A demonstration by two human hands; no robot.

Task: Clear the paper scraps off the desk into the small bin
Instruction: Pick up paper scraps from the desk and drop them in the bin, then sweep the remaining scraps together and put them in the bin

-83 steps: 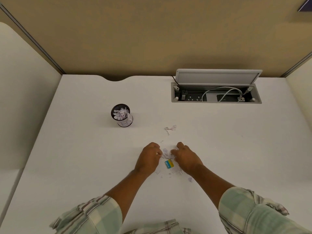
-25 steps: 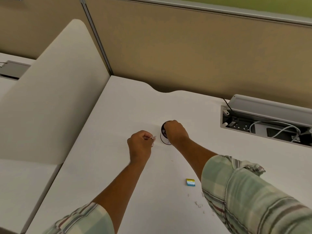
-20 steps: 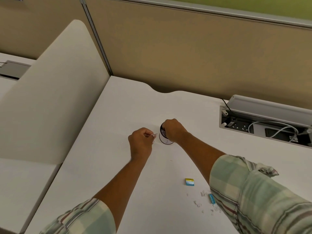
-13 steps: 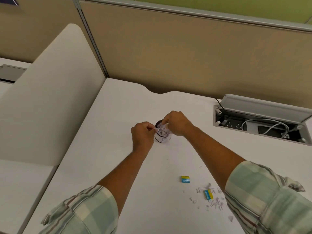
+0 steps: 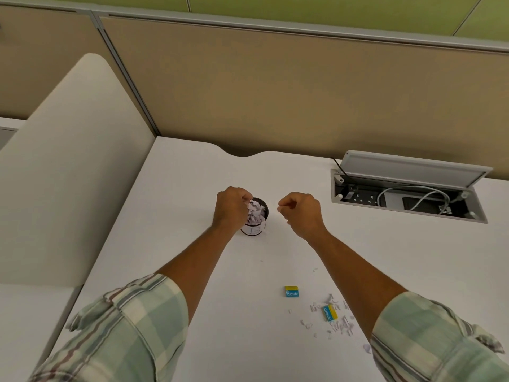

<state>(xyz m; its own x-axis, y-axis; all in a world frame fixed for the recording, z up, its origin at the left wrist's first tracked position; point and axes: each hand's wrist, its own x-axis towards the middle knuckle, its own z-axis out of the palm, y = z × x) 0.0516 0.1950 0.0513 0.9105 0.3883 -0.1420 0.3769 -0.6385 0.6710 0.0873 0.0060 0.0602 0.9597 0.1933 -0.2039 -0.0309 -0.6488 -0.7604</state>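
Our left hand (image 5: 231,209) pinches scraps over the nearly full bin (image 5: 254,216) at frame centre; right hand (image 5: 300,210) curled, seemingly empty. Paper scraps (image 5: 334,318) remain on the worktop (image 5: 192,175), lower right.

One head-worn view looks forward and down, close over the white desk (image 5: 192,172) toward the partition (image 5: 275,86)
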